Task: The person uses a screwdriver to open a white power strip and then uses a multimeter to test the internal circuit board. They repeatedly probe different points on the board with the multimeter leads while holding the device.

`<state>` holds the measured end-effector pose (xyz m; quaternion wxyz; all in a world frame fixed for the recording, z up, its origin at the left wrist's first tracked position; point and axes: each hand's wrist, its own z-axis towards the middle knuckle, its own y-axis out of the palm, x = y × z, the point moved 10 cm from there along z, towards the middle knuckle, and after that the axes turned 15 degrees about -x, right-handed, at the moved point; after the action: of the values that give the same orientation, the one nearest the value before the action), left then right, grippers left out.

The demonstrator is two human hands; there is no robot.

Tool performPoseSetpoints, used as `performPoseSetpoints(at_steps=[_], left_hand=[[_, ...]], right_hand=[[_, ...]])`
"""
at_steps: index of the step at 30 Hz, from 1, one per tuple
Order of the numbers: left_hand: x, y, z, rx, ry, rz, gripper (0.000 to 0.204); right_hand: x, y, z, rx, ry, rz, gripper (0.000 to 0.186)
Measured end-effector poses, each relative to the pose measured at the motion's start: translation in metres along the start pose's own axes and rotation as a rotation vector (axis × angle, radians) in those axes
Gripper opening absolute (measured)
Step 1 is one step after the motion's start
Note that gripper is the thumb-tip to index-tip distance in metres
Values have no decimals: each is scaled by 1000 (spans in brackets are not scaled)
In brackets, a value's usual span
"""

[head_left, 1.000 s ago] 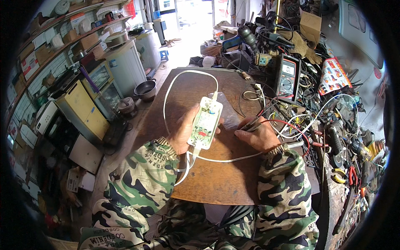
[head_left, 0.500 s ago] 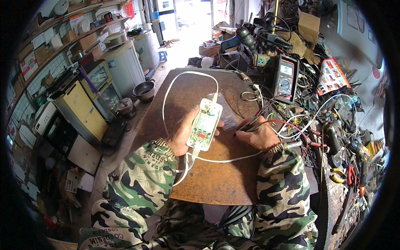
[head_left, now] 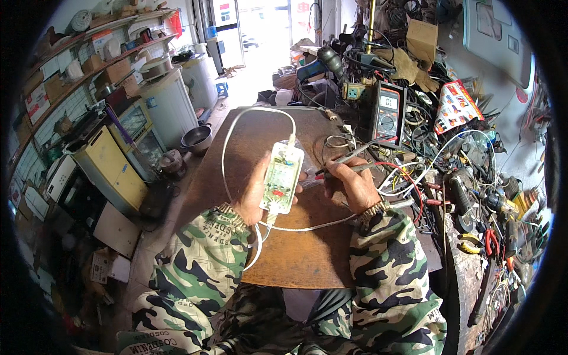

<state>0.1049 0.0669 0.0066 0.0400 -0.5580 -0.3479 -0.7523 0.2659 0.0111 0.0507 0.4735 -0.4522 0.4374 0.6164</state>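
My left hand grips an opened white plastic housing with a circuit board and a red part inside; white cables run from both ends over the worn wooden table. My right hand is closed on test probes with red and black leads, just right of the housing. A clear plastic bag lies partly behind them. A digital multimeter stands at the table's right back, its screen lit.
Piled cables, tools such as red pliers, gloves and a cardboard box crowd the right side. On the left are shelves, appliances and a pot on the floor; a bright doorway is behind the table.
My right hand has shifted up and turned, lifting the probes closer to the housing. The view has moved a little, with the housing and multimeter appearing further left.
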Motion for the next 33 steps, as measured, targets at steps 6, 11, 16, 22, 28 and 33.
performPoseSetpoints(at_steps=[6, 11, 16, 22, 28, 33], left_hand=[[4, 1, -2, 85, 116, -25, 69], [8, 1, -7, 111, 149, 10, 69], [12, 3, -6, 105, 194, 3, 67], [9, 1, -5, 107, 208, -12, 68], [11, 2, -8, 89, 223, -13, 67], [8, 1, -5, 92, 235, -22, 66]], right_hand=[[13, 24, -1, -107, -92, 247, 25], [17, 36, 0, -135, -65, 189, 25], [22, 39, -2, -108, -58, 101, 25], [21, 40, -3, -66, -56, 98, 25], [21, 44, -1, -81, -110, 144, 24], [24, 43, -2, -79, -108, 188, 24]])
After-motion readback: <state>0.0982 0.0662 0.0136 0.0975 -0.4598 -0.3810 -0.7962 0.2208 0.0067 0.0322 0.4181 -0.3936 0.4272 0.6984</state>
